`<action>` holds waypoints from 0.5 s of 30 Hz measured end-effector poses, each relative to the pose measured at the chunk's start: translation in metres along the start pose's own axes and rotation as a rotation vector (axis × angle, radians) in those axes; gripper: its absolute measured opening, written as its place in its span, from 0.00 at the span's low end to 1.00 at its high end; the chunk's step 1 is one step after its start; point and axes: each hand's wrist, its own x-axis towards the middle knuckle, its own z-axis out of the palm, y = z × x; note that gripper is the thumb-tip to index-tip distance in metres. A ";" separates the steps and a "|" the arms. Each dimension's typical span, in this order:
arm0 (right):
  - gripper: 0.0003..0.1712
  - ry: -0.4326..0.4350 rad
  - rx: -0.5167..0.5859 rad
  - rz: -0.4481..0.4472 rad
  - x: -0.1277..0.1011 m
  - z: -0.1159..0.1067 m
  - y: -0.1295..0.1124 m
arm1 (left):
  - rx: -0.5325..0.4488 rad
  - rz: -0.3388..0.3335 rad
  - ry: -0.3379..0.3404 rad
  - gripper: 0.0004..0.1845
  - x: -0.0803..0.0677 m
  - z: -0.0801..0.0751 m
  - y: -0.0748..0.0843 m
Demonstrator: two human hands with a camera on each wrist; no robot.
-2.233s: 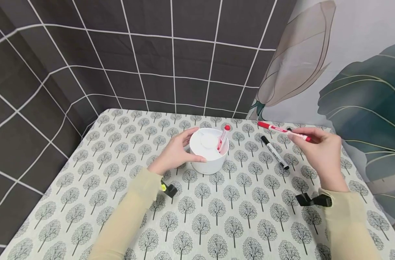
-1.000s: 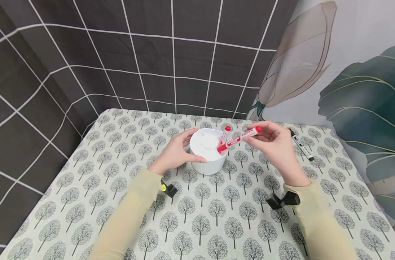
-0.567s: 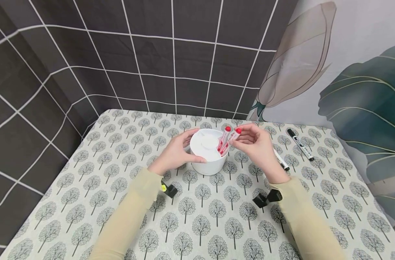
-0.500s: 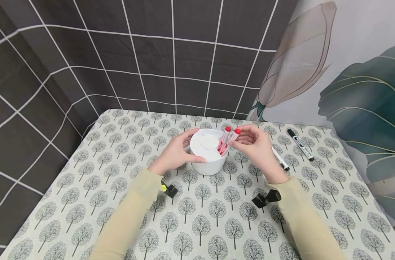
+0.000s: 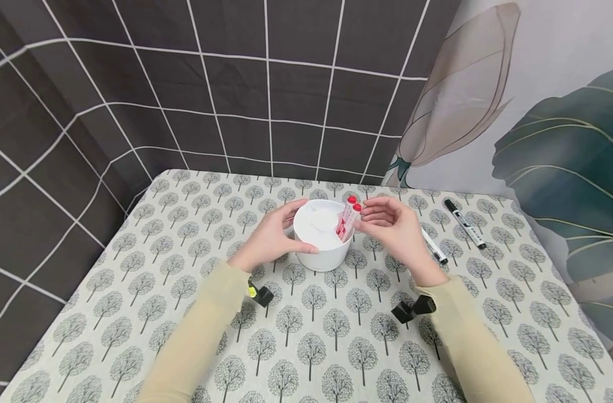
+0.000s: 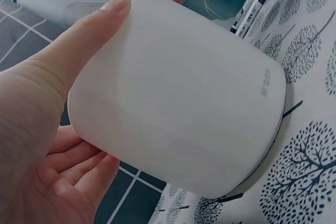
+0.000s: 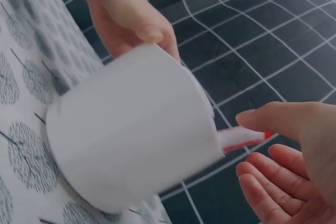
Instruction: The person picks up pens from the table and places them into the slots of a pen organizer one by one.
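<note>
Two black markers (image 5: 459,223) lie beside the loose right hand (image 5: 389,226); left hand (image 5: 271,235) grips the cup (image 5: 322,246).

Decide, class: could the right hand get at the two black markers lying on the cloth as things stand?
Probably yes. The right hand is open and holds nothing beside the white holder. The black markers lie just to its right on the tablecloth, nothing between.

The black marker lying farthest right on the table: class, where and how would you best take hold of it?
Pinch the black marker at mid-barrel, coming down from above. It lies flat on the table, clear of the other marker, so both long sides are open; its cap end points away.
</note>
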 end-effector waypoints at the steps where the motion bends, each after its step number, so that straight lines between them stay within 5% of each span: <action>1: 0.29 0.004 -0.009 0.006 -0.001 -0.003 0.000 | 0.002 -0.001 -0.002 0.60 -0.001 -0.001 0.000; 15: 0.31 0.145 -0.235 0.108 -0.024 -0.074 0.008 | 0.054 -0.042 0.061 0.64 -0.021 -0.001 0.005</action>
